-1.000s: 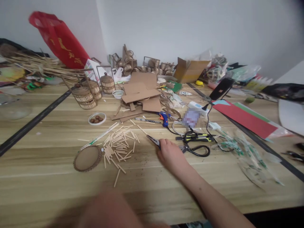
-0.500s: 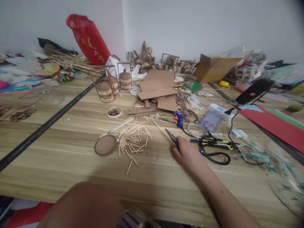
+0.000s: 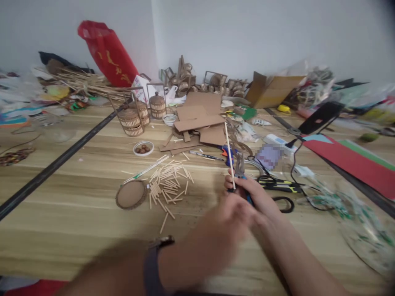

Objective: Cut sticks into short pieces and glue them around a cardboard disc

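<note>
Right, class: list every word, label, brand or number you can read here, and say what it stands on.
No text reads letter for letter.
On the red bag: gold characters, too blurred to read.
On the white packet beside it: print too small.
The pixelated patch by the power strip: unreadable.
On the pliers in the right hand: no marking visible.

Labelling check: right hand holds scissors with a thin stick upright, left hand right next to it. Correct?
Not quite. In the head view the right hand grips blue-handled pliers, not scissors; the scissors lie on the table beside it. Stick and left hand are as stated.
</note>
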A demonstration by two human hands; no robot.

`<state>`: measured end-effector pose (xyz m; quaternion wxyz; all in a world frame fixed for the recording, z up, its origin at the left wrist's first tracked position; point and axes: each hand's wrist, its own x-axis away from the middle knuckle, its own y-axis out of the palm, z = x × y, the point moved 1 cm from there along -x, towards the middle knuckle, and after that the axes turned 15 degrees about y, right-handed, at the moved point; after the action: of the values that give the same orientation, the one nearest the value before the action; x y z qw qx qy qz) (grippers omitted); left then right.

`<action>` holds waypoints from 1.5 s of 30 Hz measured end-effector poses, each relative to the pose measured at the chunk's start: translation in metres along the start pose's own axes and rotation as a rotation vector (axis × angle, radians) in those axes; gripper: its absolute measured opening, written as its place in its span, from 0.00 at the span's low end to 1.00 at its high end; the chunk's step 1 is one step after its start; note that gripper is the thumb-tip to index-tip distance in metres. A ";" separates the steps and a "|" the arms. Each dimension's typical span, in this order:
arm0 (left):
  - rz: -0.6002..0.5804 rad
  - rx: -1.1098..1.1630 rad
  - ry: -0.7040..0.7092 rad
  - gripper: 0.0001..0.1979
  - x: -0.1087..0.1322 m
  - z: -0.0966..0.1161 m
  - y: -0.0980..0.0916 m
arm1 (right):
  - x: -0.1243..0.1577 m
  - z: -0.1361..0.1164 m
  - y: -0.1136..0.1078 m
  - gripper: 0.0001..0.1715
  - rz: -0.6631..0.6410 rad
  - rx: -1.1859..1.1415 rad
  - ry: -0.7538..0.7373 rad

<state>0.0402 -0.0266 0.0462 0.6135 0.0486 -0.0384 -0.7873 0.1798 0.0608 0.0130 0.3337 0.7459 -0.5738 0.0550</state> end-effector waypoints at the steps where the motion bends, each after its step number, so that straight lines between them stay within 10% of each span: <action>1: 0.033 0.032 -0.005 0.20 -0.008 -0.007 -0.004 | 0.000 0.002 0.002 0.22 -0.006 -0.028 0.016; 9: 0.401 0.139 0.098 0.14 -0.044 -0.050 -0.023 | -0.003 0.033 0.011 0.24 0.164 0.152 -0.029; 19: 0.400 0.125 0.146 0.13 -0.043 -0.050 -0.019 | 0.003 0.040 0.019 0.15 0.263 0.478 -0.248; 45: 0.274 0.450 0.008 0.18 -0.043 -0.039 -0.033 | 0.004 0.033 0.016 0.31 0.156 0.696 -0.210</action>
<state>0.0234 0.0228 0.0045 0.6883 0.1814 -0.2164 -0.6682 0.1567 0.0369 -0.0039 -0.0056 0.7705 -0.6068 0.1954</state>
